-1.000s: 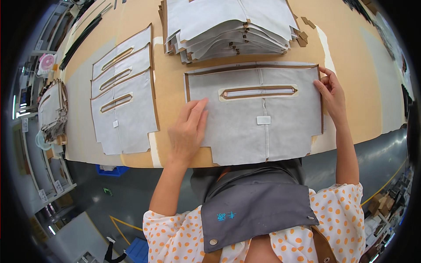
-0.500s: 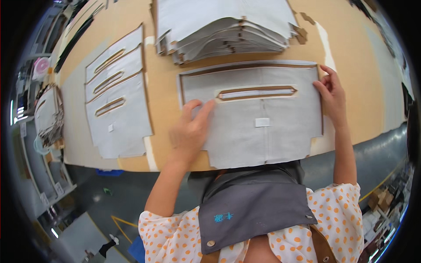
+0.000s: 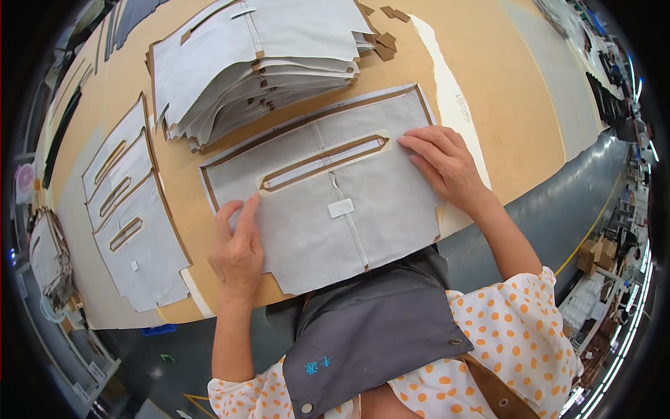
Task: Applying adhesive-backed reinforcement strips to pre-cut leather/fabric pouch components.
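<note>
Your left hand (image 3: pixel 236 250) lies flat and released on the near-left part of the grey panel (image 3: pixel 328 202), fingers spread toward its left edge. Your right hand (image 3: pixel 443 162) rests palm down, also released, on the far-right part, fingertips just beside the right end of the slot (image 3: pixel 324 160). Neither hand grips anything; both only press.

The panel lies on the table (image 3: pixel 502 84) straight in front of you, its near edge running over the table's edge toward your apron (image 3: pixel 370 335). A brown border runs along its far and left sides, a seam runs down the middle, and a small white tab (image 3: pixel 340 208) sits just below the slot.

It looks thin, light and soft, like a non-woven sheet stiffened a little by the brown backing, so expect it to slide easily on the smooth table and to buckle if you push from one side only. Flat palms well apart, as you have them, should hold it. To lift it, the bordered edges or corners seem the firmest places to pinch; the slot's rim looks weak and could tear or crease.

A stack (image 3: pixel 258 63) of like panels sits just beyond it, nearly touching its far edge. Three smaller pieces (image 3: pixel 132 209) lie overlapped at the left of the table.
</note>
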